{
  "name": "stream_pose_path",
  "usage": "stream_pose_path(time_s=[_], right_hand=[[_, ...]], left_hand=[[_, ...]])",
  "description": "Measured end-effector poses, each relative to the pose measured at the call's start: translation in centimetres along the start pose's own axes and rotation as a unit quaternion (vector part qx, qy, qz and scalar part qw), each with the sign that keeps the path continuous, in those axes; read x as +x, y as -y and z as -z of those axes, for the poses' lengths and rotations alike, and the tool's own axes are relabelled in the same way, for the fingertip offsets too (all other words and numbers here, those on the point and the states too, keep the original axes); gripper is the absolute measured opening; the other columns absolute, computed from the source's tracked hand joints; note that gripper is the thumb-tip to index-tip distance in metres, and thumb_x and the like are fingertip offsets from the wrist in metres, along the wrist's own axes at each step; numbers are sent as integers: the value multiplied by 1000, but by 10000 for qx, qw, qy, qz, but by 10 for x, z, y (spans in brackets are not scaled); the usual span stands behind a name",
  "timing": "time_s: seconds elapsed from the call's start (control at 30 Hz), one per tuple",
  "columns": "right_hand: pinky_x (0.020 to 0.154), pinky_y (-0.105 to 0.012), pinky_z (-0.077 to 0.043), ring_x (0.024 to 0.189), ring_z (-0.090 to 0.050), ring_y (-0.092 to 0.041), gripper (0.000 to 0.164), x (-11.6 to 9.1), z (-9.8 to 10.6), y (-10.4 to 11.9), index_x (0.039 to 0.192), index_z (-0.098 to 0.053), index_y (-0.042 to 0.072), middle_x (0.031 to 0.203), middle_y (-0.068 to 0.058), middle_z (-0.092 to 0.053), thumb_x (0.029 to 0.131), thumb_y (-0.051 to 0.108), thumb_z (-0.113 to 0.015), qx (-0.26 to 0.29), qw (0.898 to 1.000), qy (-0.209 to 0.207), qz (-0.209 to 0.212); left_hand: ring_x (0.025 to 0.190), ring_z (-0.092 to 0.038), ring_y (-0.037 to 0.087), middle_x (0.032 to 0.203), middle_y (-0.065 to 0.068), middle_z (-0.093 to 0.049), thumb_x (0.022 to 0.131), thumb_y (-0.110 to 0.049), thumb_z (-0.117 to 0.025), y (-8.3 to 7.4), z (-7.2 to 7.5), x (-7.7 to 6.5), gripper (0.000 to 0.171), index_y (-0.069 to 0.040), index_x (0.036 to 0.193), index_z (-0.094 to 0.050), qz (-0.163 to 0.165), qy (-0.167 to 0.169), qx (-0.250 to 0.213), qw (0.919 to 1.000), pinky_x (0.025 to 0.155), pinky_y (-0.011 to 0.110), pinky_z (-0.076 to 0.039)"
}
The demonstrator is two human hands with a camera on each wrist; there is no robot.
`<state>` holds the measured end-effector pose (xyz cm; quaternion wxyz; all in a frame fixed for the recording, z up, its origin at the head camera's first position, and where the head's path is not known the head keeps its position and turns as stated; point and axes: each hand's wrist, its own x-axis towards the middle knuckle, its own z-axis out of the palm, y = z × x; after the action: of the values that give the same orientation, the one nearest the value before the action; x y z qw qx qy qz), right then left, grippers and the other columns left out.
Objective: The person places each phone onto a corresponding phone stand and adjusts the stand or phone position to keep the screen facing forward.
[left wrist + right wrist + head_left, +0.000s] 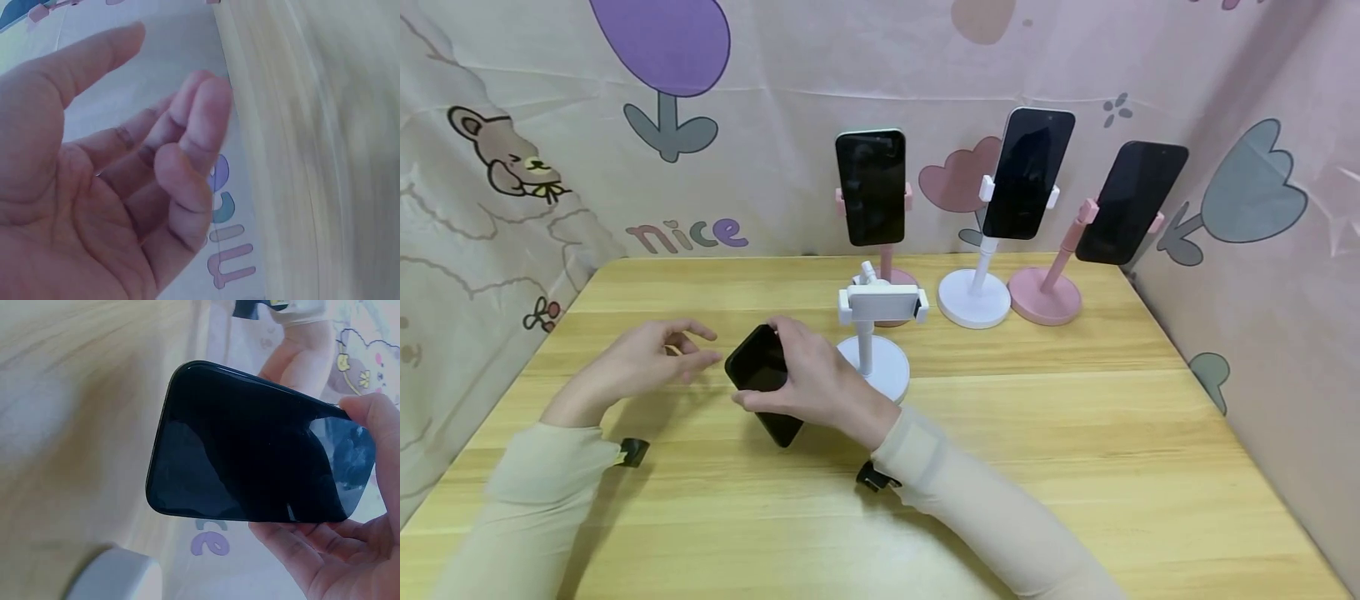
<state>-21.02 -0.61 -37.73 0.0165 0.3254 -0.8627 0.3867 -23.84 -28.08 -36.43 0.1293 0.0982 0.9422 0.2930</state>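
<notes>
My right hand (820, 379) grips a black smartphone (762, 364) by its long edges, thumb on one side and fingers on the other. In the right wrist view the dark glossy screen of the phone (250, 450) shows, tilted above the wooden table. To the left of the phone, my left hand (651, 358) hovers with nothing in it, its fingers loosely bent and thumb apart, as the left wrist view of the hand (112, 169) also shows. Just right of my right hand stands a white phone stand (883, 302) with an unfilled clamp, its round base partly behind the hand.
Along the back of the table (775, 533) stand a pink stand holding a phone (871, 187), a white stand with a phone (1028, 173) and another pink stand with a phone (1131, 202). Behind them hangs a printed cloth (797, 125), which also borders both sides.
</notes>
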Motion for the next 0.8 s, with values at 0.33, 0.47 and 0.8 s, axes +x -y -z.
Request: stream_pose_path(time_s=[0.33, 0.47, 0.8], right_hand=[[81, -9, -54, 97, -68, -12, 72, -13, 19, 15, 136, -53, 10, 114, -2, -69, 84, 41, -92, 125, 9987, -274, 417], [84, -13, -55, 100, -69, -12, 74, -19, 32, 26, 139, -54, 10, 116, 0, -70, 84, 42, -91, 252, 9989, -120, 378], [91, -15, -58, 103, -70, -10, 79, -36, 53, 46, 139, -56, 10, 118, 2, -72, 78, 39, -96, 300, 9962, -455, 682]], left_hand=[[81, -76, 23, 102, 9, -77, 100, -36, -78, -17, -2, 3, 35, -14, 127, -72, -419, -789, -109, 9959, 65, 27, -54], [78, -77, 20, 100, 7, -79, 100, -33, -78, -22, -4, 3, 29, -16, 123, -74, -566, -952, -147, 9937, 64, 27, -53], [74, -75, 14, 98, 3, -79, 99, -27, -80, -35, -8, 2, 24, -21, 122, -74, -902, -1131, -241, 9892, 61, 27, -52]])
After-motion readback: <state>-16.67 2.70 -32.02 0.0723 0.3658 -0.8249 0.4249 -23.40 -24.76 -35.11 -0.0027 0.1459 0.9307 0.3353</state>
